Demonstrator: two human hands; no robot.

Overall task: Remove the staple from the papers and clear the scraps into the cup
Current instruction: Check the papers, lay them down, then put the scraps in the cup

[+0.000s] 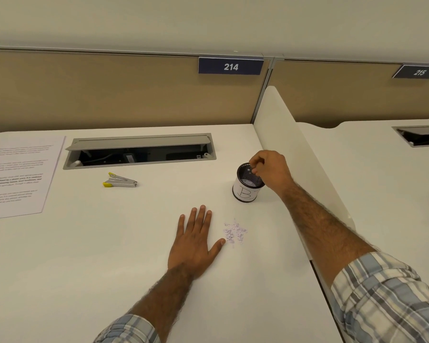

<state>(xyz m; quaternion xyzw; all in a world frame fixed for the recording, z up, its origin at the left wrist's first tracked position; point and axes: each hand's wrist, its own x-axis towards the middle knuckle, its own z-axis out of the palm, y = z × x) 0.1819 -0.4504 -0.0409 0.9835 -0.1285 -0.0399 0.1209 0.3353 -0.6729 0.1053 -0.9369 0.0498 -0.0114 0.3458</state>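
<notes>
The right hand has its fingertips bunched in a pinch just above the mouth of the cup; whether any scraps sit between them is too small to tell; the left hand lies flat on the desk, fingers straight and close together, thumb out beside the scraps; that small pile lies between the left hand and the cup, so clearing looks only partly done; the staple remover lies set aside, and the papers rest far left, likely already unstapled
</notes>
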